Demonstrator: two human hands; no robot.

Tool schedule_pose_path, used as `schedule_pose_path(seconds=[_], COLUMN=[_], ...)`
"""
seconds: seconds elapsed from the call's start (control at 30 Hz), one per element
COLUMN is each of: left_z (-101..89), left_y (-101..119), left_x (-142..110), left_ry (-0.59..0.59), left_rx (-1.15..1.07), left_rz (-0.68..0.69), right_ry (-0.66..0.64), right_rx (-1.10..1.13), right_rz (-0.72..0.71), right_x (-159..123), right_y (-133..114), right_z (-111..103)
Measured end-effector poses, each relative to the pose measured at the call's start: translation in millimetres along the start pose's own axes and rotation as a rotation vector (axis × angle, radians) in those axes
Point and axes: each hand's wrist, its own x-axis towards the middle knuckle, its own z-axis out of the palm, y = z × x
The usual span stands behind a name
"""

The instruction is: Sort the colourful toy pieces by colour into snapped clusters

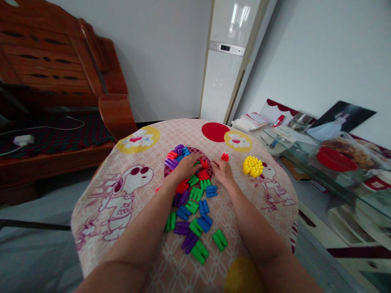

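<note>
Many small plastic building blocks [193, 205] in green, blue, purple and red lie scattered on a round table under a cartoon-printed cloth [128, 191]. My left hand [185, 166] rests on the pile, its fingers curled over a red block [204, 163]. My right hand [222, 171] lies beside it, fingers bent toward the same red pieces; what it holds is hidden. A single red block [225, 157] sits just beyond my right hand. A cluster of joined yellow blocks [252, 166] lies to the right.
A dark wooden bench [61, 81] with a white charger and cable stands at the left. A tall white air conditioner [227, 61] is behind the table. At the right, a glass table [336, 171] bears papers, a red bowl and a framed photo.
</note>
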Motion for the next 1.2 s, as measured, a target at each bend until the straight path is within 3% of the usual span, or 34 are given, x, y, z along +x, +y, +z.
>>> schedule_pose_path(seconds=[0.17,0.27,0.5,0.67,0.87,0.97,1.1,1.2], left_z=[13.8,14.1,8.1,9.4,9.3,4.9,-4.1,-8.1], left_y=[-5,-2,4,4,4,4,-1,-4], left_x=[4,3,1,3,2,1,1,0], left_ry=[-0.075,-0.051,-0.005,0.006,-0.025,0.001,0.114,0.148], left_rx=[0.104,0.088,-0.062,-0.101,-0.149,-0.176,-0.177,-0.143], left_rz=[0.049,0.047,0.109,0.108,0.080,0.076,0.011,-0.051], right_ry=[-0.121,-0.130,-0.046,-0.117,-0.070,0.016,0.237,0.312], right_rx=[-0.171,-0.152,0.278,0.589,0.449,0.359,0.181,0.034], right_rz=[-0.054,-0.061,-0.017,0.113,0.021,0.019,0.107,0.190], right_x=[-4,-4,2,-1,-4,-3,-1,2], right_y=[-12,-11,6,5,-3,-4,5,14], right_z=[1,0,6,5,4,-2,-14,-19])
